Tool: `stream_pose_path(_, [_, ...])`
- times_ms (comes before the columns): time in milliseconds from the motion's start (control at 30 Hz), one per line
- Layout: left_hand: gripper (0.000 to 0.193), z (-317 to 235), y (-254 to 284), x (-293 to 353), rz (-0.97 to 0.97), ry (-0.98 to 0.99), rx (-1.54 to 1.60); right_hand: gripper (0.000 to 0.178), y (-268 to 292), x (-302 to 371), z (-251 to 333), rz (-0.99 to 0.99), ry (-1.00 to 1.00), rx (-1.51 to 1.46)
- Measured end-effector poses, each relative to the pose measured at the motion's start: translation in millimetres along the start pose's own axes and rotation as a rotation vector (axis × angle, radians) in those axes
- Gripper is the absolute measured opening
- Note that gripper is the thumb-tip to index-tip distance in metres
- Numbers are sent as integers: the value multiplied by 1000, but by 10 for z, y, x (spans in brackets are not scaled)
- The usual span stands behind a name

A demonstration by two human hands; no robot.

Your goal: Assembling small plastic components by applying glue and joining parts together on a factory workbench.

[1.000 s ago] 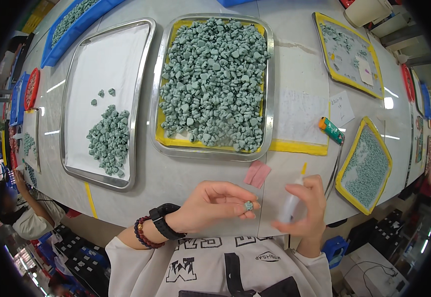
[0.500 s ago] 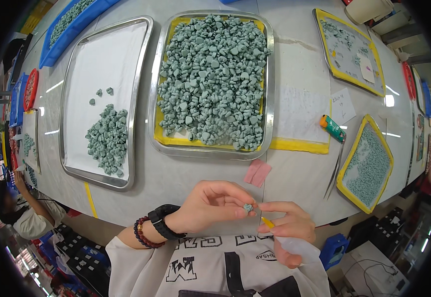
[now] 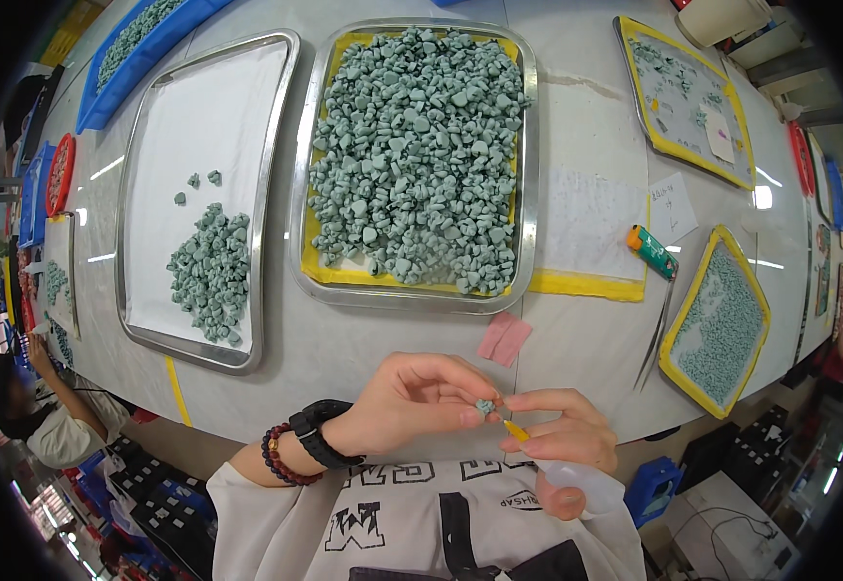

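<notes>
Between the thumb and fingertips of my left hand point(image 3: 416, 402) is a small grey-green lumpy piece point(image 3: 485, 407). My right hand point(image 3: 571, 431) grips a small tool with a yellow handle point(image 3: 517, 432). Its thin tip is close to the piece; whether they touch, I cannot tell. The right index fingertip reaches to the piece's right side. Beyond my hands stands a metal tray with a yellow lining point(image 3: 297, 261), heaped with grey-green pieces. To its left, a white-lined metal tray point(image 3: 199, 116) holds a smaller pile point(image 3: 210, 276) and 3 separate pieces.
A pink scrap point(image 3: 504, 339) lies just beyond my hands. To the right are a green-and-orange lighter point(image 3: 652, 252), tweezers point(image 3: 656, 334) and a yellow-edged tray of small bits point(image 3: 721, 329). Another yellow-edged tray point(image 3: 678, 102) sits far right, a blue bin point(image 3: 102, 107) far left. A person works at left.
The yellow-handled tool has shifted slightly left and up toward the piece, and my right thumb has bent in a little. My left hand stays nearly still.
</notes>
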State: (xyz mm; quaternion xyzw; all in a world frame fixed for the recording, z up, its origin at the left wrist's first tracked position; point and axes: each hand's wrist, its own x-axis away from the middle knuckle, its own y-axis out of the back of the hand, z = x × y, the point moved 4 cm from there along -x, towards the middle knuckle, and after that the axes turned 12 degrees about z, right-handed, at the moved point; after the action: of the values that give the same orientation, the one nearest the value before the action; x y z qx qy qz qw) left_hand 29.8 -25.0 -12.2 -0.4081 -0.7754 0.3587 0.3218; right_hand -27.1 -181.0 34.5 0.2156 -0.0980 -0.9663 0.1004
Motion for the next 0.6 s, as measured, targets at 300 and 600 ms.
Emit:
stream_pose_path(300, [20,3,2,4,0,-4,6,51,10,6,7,9,7,-22])
stream_pose_path(600, [22,10,12,16,-3,-2,0,51,2,-1,11,13,2,2])
